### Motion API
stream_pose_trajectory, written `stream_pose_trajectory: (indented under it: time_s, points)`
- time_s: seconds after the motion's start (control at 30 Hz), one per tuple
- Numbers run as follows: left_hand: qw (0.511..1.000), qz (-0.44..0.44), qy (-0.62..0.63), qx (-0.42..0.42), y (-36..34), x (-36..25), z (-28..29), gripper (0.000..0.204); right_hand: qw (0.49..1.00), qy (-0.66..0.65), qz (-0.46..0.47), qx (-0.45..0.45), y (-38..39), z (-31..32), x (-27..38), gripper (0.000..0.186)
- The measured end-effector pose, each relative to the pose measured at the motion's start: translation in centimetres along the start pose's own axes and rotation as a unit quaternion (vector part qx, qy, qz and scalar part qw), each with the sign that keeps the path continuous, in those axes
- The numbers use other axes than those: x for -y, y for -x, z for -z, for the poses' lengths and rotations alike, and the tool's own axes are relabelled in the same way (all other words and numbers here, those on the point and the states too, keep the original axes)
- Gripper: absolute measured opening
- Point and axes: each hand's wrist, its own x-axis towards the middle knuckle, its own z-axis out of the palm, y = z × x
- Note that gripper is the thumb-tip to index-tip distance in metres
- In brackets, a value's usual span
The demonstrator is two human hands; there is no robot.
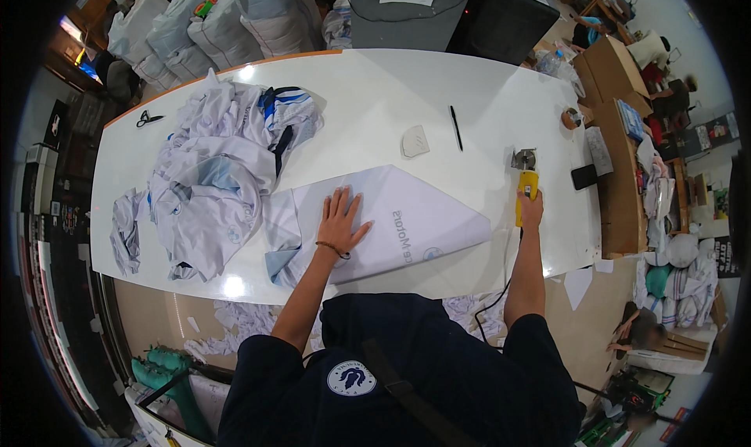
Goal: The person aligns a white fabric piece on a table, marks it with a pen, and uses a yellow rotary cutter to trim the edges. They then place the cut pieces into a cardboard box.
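Observation:
A white printed fabric panel lies on the white table, narrowing to a blunt end at the right. My left hand rests flat on its left part, fingers spread. Out to the right, my right hand grips a yellow electric rotary cutter by its body. The cutter's round metal blade end points away from me and stands apart from the fabric. Its dark cord runs down over the table's near edge. Left of the panel is a large crumpled heap of white and blue fabric.
On the table lie black scissors, a small pale pattern piece, a black pen and a dark phone. Full white sacks stand beyond the far edge. Cardboard boxes border the right end. Fabric scraps litter the floor.

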Motion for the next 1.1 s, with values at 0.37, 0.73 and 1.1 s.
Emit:
stream_pose_trajectory:
  time_s: [0.37, 0.73, 1.1]
  points:
    - [1.0, -0.007, -0.002, -0.002, -0.1, -0.1, 0.1, 0.076, 1.0, -0.004, -0.006, 0.004, -0.7, 0.0, -1.0, 0.057]
    - [0.999, 0.017, 0.007, -0.029, -0.6, -1.4, -0.6, 0.074, 1.0, 0.002, 0.014, -0.014, -0.8, -0.2, -1.5, 0.057]
    - [1.0, 0.018, -0.007, -0.018, -0.8, -1.6, -0.6, 0.079, 1.0, 0.006, 0.001, 0.006, -1.0, 0.1, -1.7, 0.066]
